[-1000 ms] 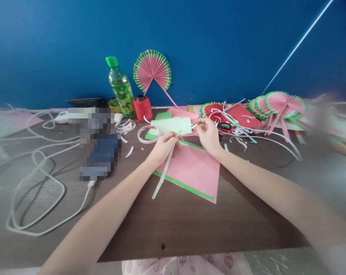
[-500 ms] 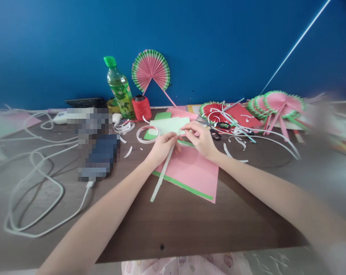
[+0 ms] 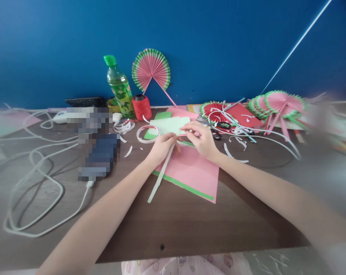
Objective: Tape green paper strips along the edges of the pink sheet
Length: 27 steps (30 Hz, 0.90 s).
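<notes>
A pink paper sheet with green strips along two edges lies flat on the dark wooden table. My left hand is closed on the upper end of a long pale paper strip that trails down toward me over the sheet's left edge. My right hand is pinched at the same upper end of the strip, at the sheet's far edge, fingertips close to the left hand's.
Behind the hands lie a light green card, tape rolls, a red thread spool, a green bottle, scissors, folded paper fans and curled strips. White cables and a blurred device lie at left.
My right hand has moved left from the scattered strips to the far edge of the pink sheet, beside my left hand. The long strip's lower end has shifted slightly left.
</notes>
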### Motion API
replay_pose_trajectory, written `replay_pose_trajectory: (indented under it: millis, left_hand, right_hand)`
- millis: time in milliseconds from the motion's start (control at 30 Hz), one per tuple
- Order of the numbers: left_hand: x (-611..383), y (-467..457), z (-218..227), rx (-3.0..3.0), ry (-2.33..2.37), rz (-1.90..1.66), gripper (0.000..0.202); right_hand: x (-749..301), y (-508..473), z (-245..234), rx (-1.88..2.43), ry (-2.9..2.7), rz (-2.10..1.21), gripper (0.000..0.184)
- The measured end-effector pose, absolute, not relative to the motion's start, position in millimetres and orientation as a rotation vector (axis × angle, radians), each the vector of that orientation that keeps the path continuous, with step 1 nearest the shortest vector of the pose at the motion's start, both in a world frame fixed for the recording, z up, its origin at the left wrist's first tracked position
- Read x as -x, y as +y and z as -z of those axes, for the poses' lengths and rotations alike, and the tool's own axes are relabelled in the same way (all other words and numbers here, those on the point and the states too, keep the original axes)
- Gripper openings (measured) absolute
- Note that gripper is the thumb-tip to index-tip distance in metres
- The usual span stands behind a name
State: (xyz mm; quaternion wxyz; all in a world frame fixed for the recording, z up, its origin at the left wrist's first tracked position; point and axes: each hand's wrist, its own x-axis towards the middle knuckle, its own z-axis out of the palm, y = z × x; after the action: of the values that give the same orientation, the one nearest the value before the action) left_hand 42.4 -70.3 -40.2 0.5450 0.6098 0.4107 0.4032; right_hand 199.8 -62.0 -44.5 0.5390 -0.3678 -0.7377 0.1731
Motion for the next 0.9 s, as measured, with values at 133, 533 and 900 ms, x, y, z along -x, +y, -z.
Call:
replay_pose_trajectory:
  millis: [133,533,900]
  left_hand:
    - [-42.9,-70.2,39.5,-1.430,0.963,-0.957,0.019]
    - [-43.8,-70.8,38.7,-1.457,0.983,-1.005,0.025]
    - [-44.4,-71.8,37.5,-1.490,1.001,-0.942,0.018]
  right_hand:
    - [-200.7,-60.5,47.2,0.862,-1.810,-0.305,0.025]
    - [-200.5,-58.1,47.4,0.920,-1.728,-0.409,0.024]
    - [-198.8,-57.9,44.2,0.981,-1.686,-0.679,0.013]
